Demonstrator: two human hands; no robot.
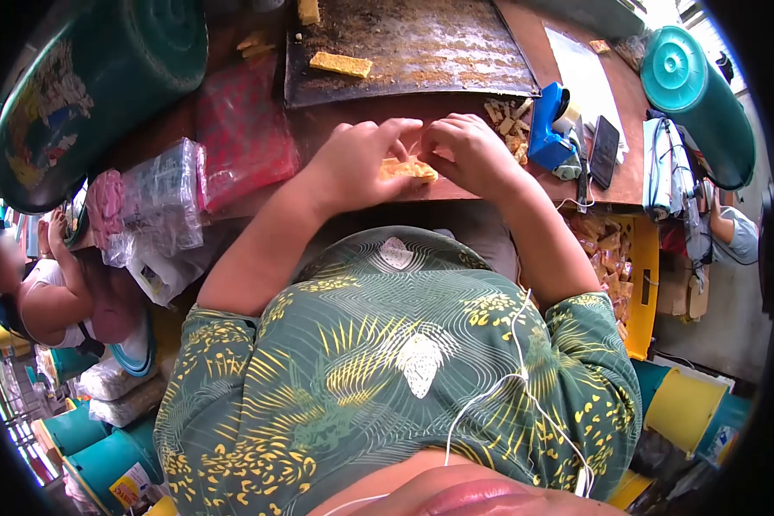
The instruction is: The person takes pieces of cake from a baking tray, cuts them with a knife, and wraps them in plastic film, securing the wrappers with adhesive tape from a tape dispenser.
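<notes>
My left hand (357,162) is closed around one end of a flat golden biscuit bar (408,169), with the thumb along its near side. The bar is at the table's front edge, just in front of my body. Close beside it, my right hand (475,155) has thumb and fingers bent together in a pinch near the bar's other end. Whatever those fingers grip is too small or hidden to make out. Beyond both hands lies a dark, crumb-covered baking tray (421,43), with a similar biscuit bar (341,64) on it.
To the right are a blue tape dispenser (550,129), a heap of biscuit pieces (512,129) and a phone (605,152). A red plastic pack (245,129) and clear bags (159,189) lie left. A yellow crate (643,284) holds wrapped pieces. Another person (56,288) sits left.
</notes>
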